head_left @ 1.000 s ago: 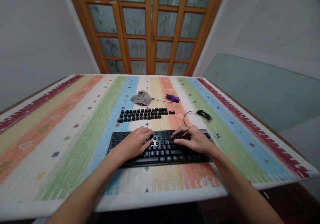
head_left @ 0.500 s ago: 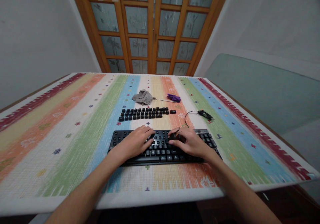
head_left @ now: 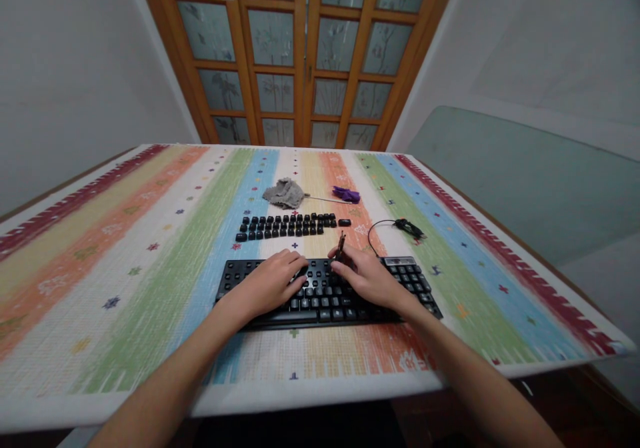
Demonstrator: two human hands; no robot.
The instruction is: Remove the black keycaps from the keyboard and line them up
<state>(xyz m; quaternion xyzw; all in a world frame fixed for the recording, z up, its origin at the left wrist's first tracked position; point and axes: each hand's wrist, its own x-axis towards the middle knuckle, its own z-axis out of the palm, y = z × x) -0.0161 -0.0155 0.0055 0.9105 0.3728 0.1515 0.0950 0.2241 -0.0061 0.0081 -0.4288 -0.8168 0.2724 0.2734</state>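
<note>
The left hand (head_left: 273, 278) lay thumb-spread at ten o'clock on the keyboard (head_left: 313, 303), loose keys (head_left: 283, 233) sat beyond at eleven, and at two the right hand (head_left: 367, 278) pinched a tool (head_left: 341, 247), seemingly for key pulling, whose next move called for squaring it to a key.

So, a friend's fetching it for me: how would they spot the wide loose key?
On the striped tablecloth, find the black keyboard. Just beyond it lie rows of loose keys. At their right end, the wide key sits slightly apart, broader than its nearest neighbours.
</note>
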